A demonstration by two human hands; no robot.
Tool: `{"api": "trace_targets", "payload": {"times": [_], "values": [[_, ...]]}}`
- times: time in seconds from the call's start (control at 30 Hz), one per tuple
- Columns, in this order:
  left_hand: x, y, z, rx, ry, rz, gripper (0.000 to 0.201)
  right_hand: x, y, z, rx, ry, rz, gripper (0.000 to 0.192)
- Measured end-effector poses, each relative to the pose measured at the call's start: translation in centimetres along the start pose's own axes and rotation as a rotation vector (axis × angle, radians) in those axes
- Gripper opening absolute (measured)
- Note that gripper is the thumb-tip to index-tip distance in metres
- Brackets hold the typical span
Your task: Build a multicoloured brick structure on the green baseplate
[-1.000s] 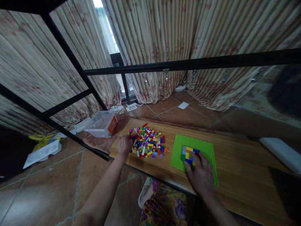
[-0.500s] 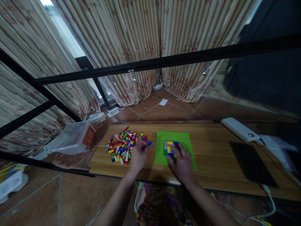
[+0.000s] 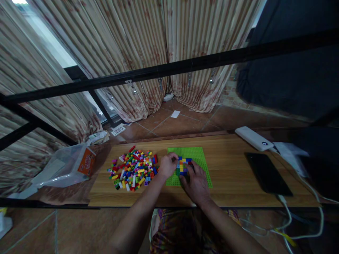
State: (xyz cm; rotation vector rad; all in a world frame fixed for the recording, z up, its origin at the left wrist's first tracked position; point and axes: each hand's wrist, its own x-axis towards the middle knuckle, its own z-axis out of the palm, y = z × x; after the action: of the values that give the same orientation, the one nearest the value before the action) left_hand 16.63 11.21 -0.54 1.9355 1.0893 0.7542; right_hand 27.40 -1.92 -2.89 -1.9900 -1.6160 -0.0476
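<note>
A small blue brick (image 3: 180,158) shows at the fingertips of my left hand (image 3: 167,166), which is closed in a pinch at the upper left corner of the brick build (image 3: 183,167). That build is a low patch of blue, yellow, red, grey and green bricks on the green baseplate (image 3: 202,157). My right hand (image 3: 196,183) lies over its right and front edges, thumb at the front and fingers bent along the right side, gripping it. Part of the build is hidden under these fingers. Left of the plate spreads a pile of loose bricks (image 3: 135,167).
Everything stands on a narrow wooden table (image 3: 225,176). To the right lie a black phone-like slab (image 3: 268,173) and a white power bank (image 3: 254,138) with cables. A clear plastic box (image 3: 62,165) sits beyond the left end. A black rail (image 3: 148,73) crosses behind.
My left hand has carried the blue brick from beside the pile rightward to the build's upper left corner. My right hand stays on the build. The whole view has shifted slightly.
</note>
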Motion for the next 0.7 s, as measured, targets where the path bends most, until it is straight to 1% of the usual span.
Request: {"api": "trace_targets", "payload": {"times": [0.1,0.23,0.37,0.47,0.53,0.63,0.7], "values": [[-0.1,0.2,0.0,0.039,-0.013,0.008,0.025,0.0,0.0,0.0,0.007,0.005,0.004,0.048],[-0.4,0.5,0.0,0.075,-0.006,0.058,0.037,0.0,-0.1,0.0,0.021,0.010,0.010,0.048],[-0.6,0.9,-0.4,0.157,-0.032,0.089,0.033,-0.2,0.0,0.1,0.057,0.023,0.013,0.047],[-0.6,1.0,-0.6,0.184,-0.047,0.092,0.031,-0.1,0.3,0.0,0.136,0.053,0.028,0.044],[-0.6,0.9,-0.6,0.178,-0.046,0.101,0.031,0.5,0.5,-0.1,0.216,0.087,0.059,0.041],[-0.7,0.9,-0.4,0.164,-0.039,0.125,0.032,2.1,0.9,-0.2,0.317,0.141,0.107,0.038],[-0.7,1.0,-0.3,0.167,-0.030,0.130,0.033,3.5,1.0,0.0,0.325,0.133,0.096,0.038]]}}
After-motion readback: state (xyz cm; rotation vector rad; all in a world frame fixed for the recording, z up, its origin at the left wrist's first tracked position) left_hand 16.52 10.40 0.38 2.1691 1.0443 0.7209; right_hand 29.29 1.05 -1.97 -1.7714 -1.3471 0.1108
